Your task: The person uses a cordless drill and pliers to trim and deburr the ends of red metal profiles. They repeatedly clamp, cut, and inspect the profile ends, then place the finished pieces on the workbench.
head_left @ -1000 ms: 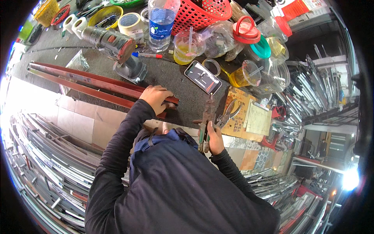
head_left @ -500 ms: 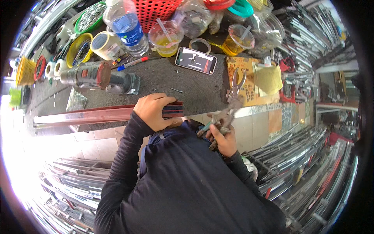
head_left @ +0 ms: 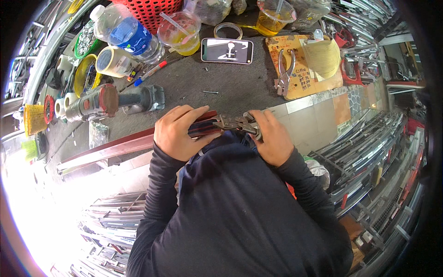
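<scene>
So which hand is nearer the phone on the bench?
Right hand, slightly. It grips the pliers below the phone; the left hand holds the red metal bar, further left.

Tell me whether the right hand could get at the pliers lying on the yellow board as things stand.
Probably yes, but not at once. The right hand is closed on a metal hand tool at the end of the dark red profile. The pliers lie uncovered on the yellow board just beyond, bare bench between.

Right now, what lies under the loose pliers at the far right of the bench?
The pliers lie on a yellowish cardboard sheet with handwriting. What that sheet covers is hidden.
</scene>
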Demonstrator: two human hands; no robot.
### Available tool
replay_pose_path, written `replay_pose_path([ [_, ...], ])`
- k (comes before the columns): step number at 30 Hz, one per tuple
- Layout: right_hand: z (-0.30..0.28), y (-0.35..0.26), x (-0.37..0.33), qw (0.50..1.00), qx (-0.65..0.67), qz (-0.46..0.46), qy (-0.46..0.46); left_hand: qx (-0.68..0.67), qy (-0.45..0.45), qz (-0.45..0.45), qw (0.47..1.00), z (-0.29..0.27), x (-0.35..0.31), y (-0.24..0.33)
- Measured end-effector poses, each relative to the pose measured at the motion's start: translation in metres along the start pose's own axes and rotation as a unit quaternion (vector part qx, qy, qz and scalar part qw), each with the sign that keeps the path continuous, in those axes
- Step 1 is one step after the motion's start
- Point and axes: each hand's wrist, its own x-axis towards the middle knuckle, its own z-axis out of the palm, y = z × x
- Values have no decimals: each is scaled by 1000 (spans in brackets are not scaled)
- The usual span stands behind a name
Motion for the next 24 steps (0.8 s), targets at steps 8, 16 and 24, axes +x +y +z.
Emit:
replay_pose_path([
  [8,-4,5,7,999,-11,-51,-14,5,11,-16,1000,1,-1,2],
  [16,-4,16,9,993,-19,-119,-7,2,7,-28,1000,2,-4,1],
  [24,-3,14,7,995,59,-72,-43,8,11,-25,1000,1,-5,2],
])
